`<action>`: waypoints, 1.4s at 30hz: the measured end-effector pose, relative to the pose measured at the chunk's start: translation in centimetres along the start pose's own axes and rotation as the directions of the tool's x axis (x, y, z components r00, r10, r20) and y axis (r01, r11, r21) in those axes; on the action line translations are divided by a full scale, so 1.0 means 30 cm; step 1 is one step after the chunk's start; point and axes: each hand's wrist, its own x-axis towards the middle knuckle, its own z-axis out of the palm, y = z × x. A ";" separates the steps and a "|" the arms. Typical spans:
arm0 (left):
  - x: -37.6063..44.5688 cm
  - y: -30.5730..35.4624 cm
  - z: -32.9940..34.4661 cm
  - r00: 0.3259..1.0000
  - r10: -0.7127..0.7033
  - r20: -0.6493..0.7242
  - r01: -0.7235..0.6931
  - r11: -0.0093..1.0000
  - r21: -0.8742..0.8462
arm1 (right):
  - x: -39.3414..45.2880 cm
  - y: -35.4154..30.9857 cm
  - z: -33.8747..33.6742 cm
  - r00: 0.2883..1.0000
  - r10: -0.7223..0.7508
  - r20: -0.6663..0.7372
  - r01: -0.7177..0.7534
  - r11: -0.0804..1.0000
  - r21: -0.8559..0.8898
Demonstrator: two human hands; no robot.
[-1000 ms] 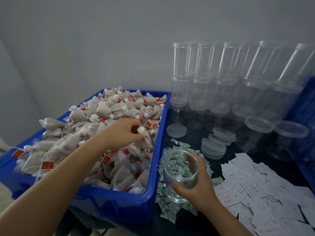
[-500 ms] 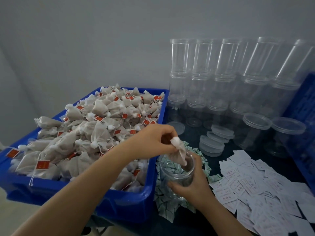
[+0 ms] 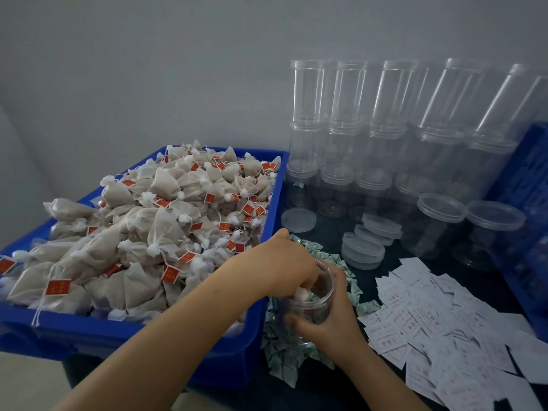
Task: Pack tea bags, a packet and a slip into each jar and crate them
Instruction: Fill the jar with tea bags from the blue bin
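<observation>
Fingers (image 3: pixel 305 281) of the left hand (image 3: pixel 278 262) dip into the mouth of the clear jar (image 3: pixel 308 304), curled round a tea bag (image 3: pixel 301 293) whose white knotted top shows just inside the rim. Left of them, the blue bin (image 3: pixel 124 330) sits heaped with tea bags (image 3: pixel 154 221), beige pouches with white knots and small red tags on strings; the left forearm crosses over its near right corner. The jar stands upright just beside the bin's right wall, on a scatter of small green-and-white packets (image 3: pixel 284 360) spread over the dark worktop (image 3: pixel 332 244). From the near side the right hand (image 3: pixel 332 324) grips the jar, thumb across the front of the wall and fingers wrapped round its right side. Further right lie loose lids (image 3: pixel 363 250), some stacked, and one lid (image 3: pixel 298 220) alone near the bin's far corner. Behind them, against the grey wall, empty clear jars (image 3: pixel 376 120) stand stacked in rows, with two lidded jars (image 3: pixel 439 226) in front. White printed slips (image 3: pixel 444 327) cover the near right of the worktop. At the far right edge stands a blue crate (image 3: pixel 525 221), only partly in view.
</observation>
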 end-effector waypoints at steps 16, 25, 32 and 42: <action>0.001 -0.054 0.031 0.991 0.071 -0.116 -0.117 0.878 -0.465 | -0.005 0.027 0.007 0.997 -0.056 -0.060 0.057 0.998 0.015; -0.045 -0.330 0.131 0.791 -0.560 -0.247 0.359 0.751 -0.555 | -0.025 0.068 0.011 0.997 -0.027 -0.073 0.030 0.999 0.036; -0.034 -0.348 0.278 0.726 -0.687 0.006 0.646 0.680 -0.347 | -0.025 0.072 0.011 0.995 -0.052 -0.082 0.055 0.998 0.031; 0.018 -0.323 0.304 0.656 -0.754 0.020 0.755 0.656 -0.007 | -0.024 0.070 0.012 0.996 -0.040 -0.082 0.042 0.999 0.020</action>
